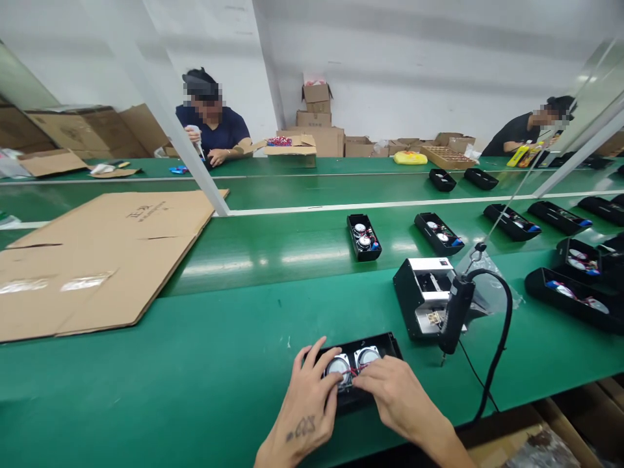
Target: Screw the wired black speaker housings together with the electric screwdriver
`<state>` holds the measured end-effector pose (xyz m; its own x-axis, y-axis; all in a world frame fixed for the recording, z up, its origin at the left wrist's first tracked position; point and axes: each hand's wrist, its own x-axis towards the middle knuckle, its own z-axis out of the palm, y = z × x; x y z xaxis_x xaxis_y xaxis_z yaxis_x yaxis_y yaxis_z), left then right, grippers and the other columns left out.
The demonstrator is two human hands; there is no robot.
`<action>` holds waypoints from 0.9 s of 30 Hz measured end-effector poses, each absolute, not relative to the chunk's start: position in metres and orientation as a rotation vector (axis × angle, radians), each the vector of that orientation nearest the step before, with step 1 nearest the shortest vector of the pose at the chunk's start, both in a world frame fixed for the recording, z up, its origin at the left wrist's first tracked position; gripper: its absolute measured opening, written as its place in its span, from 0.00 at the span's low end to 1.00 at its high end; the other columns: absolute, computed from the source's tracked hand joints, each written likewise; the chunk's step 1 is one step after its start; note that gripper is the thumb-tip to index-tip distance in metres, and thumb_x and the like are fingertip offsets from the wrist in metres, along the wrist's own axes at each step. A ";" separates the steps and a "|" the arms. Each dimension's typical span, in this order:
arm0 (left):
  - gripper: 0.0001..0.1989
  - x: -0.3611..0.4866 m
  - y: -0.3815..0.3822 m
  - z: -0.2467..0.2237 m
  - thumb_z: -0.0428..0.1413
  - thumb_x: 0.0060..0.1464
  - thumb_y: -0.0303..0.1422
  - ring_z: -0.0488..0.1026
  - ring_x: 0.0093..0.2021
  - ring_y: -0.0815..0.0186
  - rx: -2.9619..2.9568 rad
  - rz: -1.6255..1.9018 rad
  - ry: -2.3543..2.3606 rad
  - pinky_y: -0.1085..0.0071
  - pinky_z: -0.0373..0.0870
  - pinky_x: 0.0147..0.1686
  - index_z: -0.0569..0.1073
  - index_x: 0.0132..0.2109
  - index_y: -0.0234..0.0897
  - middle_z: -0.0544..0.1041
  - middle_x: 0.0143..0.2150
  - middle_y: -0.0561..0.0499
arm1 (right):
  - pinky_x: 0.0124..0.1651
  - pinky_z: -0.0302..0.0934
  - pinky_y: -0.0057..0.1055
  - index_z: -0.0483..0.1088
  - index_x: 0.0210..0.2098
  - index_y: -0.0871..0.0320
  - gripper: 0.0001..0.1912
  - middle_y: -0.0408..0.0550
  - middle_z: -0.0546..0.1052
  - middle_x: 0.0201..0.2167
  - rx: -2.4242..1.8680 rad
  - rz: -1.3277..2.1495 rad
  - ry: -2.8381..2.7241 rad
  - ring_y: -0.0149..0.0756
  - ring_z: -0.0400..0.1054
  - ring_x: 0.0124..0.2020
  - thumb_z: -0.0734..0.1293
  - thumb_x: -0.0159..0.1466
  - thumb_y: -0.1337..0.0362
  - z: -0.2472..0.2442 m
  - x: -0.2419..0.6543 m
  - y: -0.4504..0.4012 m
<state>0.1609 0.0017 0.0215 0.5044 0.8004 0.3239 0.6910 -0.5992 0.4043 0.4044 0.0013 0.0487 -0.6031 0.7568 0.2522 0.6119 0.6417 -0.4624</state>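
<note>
A black speaker housing [385, 340] lies on the green bench at the lower middle, with two round silver speakers [366, 356] in it and thin red wires [354, 371] between them. My left hand [312, 390] rests over the housing's left part, fingers spread, thumb and fingertips around the left speaker. My right hand [394, 393] is at the housing's right side, its thumb and fingers pinched together by the red wires near the right speaker. Whatever lies between those fingertips is too small to make out fully, though the wires run to them.
A black electric screwdriver [457, 314] hangs right of the housing, before a black-and-silver device [424, 296]. Flattened cardboard [97, 260] lies left. Housings such as this one [364, 238] line the belt. Two people sit across.
</note>
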 end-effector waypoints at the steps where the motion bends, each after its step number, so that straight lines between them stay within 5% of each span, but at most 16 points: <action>1: 0.16 0.159 0.000 0.025 0.57 0.61 0.24 0.61 0.77 0.41 2.526 0.627 1.256 0.31 0.59 0.71 0.80 0.52 0.45 0.74 0.71 0.44 | 0.40 0.65 0.35 0.79 0.46 0.53 0.20 0.45 0.85 0.38 -1.118 0.483 -2.497 0.40 0.78 0.38 0.62 0.67 0.79 0.050 0.402 0.001; 4: 0.20 0.156 -0.004 0.027 0.67 0.56 0.32 0.54 0.79 0.34 2.545 0.508 1.195 0.24 0.51 0.73 0.78 0.56 0.45 0.70 0.74 0.43 | 0.44 0.69 0.35 0.80 0.47 0.55 0.21 0.47 0.86 0.40 -1.191 0.628 -2.601 0.42 0.80 0.41 0.63 0.64 0.80 0.054 0.399 0.002; 7: 0.26 0.157 -0.005 0.016 0.72 0.50 0.28 0.55 0.78 0.32 2.578 0.558 1.183 0.21 0.46 0.73 0.78 0.56 0.44 0.73 0.71 0.42 | 0.49 0.71 0.33 0.80 0.50 0.55 0.23 0.48 0.86 0.44 -1.178 0.786 -2.607 0.41 0.81 0.45 0.62 0.65 0.80 0.056 0.400 0.005; 15: 0.25 0.156 -0.004 0.008 0.71 0.48 0.21 0.62 0.75 0.34 2.587 0.639 1.174 0.20 0.51 0.72 0.76 0.53 0.41 0.75 0.67 0.39 | 0.57 0.71 0.33 0.81 0.52 0.55 0.23 0.47 0.87 0.49 -1.048 0.813 -2.415 0.39 0.81 0.48 0.60 0.69 0.79 0.040 0.401 0.004; 27: 0.21 0.157 -0.014 0.010 0.67 0.50 0.19 0.54 0.79 0.35 2.615 0.560 1.173 0.22 0.46 0.74 0.79 0.50 0.42 0.77 0.66 0.46 | 0.48 0.70 0.34 0.78 0.48 0.53 0.18 0.48 0.84 0.43 -1.220 0.756 -2.534 0.41 0.78 0.41 0.65 0.64 0.76 0.060 0.398 -0.011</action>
<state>0.1571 -0.0142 0.0097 0.6087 0.7525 0.2513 0.6684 -0.6571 0.3487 0.3978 -0.0106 0.0603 -0.6275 0.7784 -0.0167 0.6603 0.5207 -0.5411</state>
